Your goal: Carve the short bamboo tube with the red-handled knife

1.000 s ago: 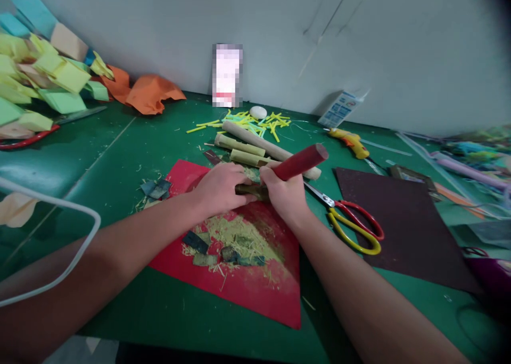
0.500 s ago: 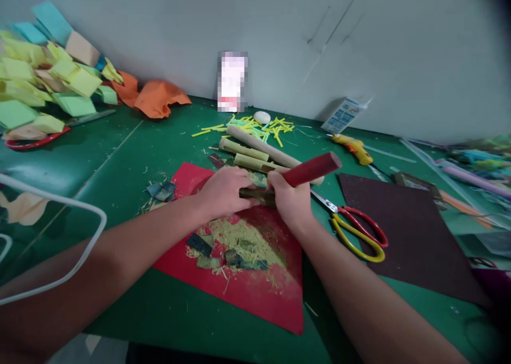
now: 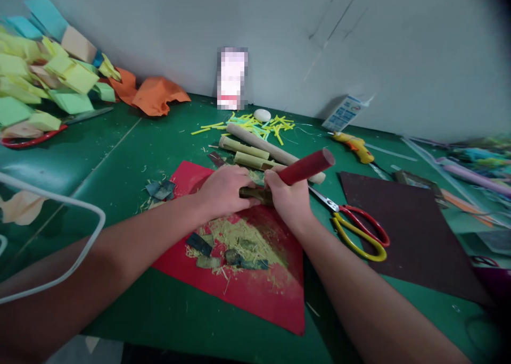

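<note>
Head view, clock centred on the dark piece (image 3: 259, 195), 12 pointing away from the person. Piece is short and narrow, over the far part of the red sheet (image 3: 275, 311); can't tell if it rests on it or is held just above. Long axis runs roughly 9 to 3, right end tipped slightly nearer the person.

Key relation: piece sits between the hands, at 3 from the left hand (image 3: 225, 191) and 9 from the right hand (image 3: 290, 198). Left is the one gripping it: fingers clamped on it, one side and the other. Right fingers are wrapped around a red handle (image 3: 309, 166) that slants up toward 2. Handle's lower end is hidden by the fist, so contact with the piece can't be confirmed. Right fist overlaps the piece's right end from this angle.

Outward: shavings (image 3: 249, 236) and dark flakes (image 3: 198, 242) on the sheet at 6 to 7. Two pale tubes (image 3: 245, 148) near 12, round stick (image 3: 275, 152) just beyond them. Scissors (image 3: 361, 231) between 3 and 4, handles partly over the brown sheet (image 3: 415, 241). Glue gun (image 3: 355, 147) at 2, on the green worktop (image 3: 131, 300).
</note>
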Motion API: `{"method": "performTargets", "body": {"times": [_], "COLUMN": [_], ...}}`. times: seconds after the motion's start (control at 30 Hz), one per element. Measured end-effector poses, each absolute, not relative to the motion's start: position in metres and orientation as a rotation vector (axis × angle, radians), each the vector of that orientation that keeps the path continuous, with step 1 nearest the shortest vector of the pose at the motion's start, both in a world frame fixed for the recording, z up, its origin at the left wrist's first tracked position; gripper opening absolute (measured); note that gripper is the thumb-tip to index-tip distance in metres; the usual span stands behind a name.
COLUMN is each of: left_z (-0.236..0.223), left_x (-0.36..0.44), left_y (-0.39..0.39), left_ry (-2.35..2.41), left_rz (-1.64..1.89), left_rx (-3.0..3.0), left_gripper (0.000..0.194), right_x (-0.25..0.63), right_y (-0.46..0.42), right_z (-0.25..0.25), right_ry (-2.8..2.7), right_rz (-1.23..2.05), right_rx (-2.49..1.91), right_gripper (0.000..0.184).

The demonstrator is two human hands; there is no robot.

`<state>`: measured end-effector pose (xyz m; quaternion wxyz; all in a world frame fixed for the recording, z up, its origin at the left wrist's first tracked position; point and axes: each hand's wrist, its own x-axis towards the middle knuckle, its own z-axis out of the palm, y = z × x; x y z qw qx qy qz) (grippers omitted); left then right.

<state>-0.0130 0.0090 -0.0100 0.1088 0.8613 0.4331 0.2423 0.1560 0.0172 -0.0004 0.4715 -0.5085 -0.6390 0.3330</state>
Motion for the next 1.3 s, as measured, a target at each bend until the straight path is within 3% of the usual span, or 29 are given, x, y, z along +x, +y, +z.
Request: {"method": "performTargets", "body": {"times": [0.3, 1.3], "left_z": [-0.011, -0.009], "left_x": [-0.014, -0.013], "left_y": [0.011, 0.012], "left_ry": [1.279, 1.259], "left_rz": [0.670, 0.700], "left_rx": [2.603, 2.483], "left_gripper": [0.035, 0.027], "right_x": [0.152, 0.153], "right_y": [0.011, 0.013], "right_z": [-0.005, -0.001], "right_ry": [-1.724, -1.456], "right_rz": [0.632, 0.798], "right_rx": [-1.305, -1.283], "right_gripper": [0.027, 0.026]}}
